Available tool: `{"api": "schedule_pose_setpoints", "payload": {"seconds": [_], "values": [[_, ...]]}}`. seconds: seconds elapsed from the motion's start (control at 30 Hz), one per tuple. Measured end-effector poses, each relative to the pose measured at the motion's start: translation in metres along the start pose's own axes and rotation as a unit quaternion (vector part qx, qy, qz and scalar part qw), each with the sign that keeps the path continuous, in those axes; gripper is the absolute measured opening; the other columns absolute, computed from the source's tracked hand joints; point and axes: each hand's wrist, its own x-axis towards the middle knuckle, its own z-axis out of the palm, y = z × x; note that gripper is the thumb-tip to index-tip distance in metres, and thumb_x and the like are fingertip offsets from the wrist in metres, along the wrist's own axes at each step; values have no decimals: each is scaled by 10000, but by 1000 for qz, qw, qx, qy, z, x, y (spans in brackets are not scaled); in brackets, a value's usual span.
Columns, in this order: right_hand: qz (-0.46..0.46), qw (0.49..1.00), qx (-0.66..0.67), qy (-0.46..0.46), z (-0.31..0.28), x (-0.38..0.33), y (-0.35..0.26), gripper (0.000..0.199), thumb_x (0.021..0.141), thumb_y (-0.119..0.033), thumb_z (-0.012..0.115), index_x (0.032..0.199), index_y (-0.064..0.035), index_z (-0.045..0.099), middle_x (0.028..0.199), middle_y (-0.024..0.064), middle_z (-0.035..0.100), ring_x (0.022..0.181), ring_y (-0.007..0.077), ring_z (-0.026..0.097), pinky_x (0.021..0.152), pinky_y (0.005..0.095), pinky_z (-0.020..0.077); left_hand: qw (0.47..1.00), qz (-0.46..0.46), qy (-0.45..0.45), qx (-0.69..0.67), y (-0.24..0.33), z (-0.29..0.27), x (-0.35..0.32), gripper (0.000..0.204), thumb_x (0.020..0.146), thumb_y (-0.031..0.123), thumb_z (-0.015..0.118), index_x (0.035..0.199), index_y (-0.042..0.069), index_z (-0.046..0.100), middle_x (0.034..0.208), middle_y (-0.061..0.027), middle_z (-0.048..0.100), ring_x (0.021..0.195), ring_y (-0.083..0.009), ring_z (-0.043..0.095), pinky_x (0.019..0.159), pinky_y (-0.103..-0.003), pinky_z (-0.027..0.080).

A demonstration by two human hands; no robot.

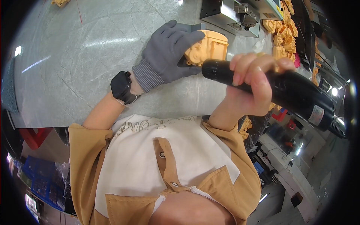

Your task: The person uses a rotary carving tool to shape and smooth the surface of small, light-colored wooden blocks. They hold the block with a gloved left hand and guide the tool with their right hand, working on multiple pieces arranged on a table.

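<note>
Where the left hand (pixel 168 51) grips, orange casing (pixel 214 44) protrudes rightward.

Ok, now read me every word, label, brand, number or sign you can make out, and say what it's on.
Nothing reads clearly.
Sticker on the black tool: too small and blurred.
Label on the pale panel, top right: too small.
Watch: dark face, no text visible.
Shirt: swirling pattern, no readable words.

Pale label (pixel 316 114) on black tool (pixel 296 90): print unreadable
</note>
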Motion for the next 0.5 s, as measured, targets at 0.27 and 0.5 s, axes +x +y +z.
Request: {"api": "schedule_pose_setpoints", "payload": {"seconds": [0.27, 0.5], "values": [[4, 999, -1, 37, 11, -4, -5, 443, 743, 22, 531, 1130, -50, 328, 573, 79, 466, 442, 181, 453, 466, 338, 420, 1000, 4, 9, -5, -1, 0, 0, 696, 616, 314, 756, 1214, 107, 467, 1113, -96, 555, 1046, -282, 520, 992, -467, 347], [-2, 1000, -4, 16, 4, -2, -6, 451, 742, 14, 510, 1147, -46, 323, 592, 84, 464, 438, 183, 448, 468, 351, 426, 1000, 3, 3, -3, 1, -1, 0, 688, 636, 359, 744, 1212, 102, 469, 1125, -101, 553, 1043, -285, 520, 995, -463, 344]]}}
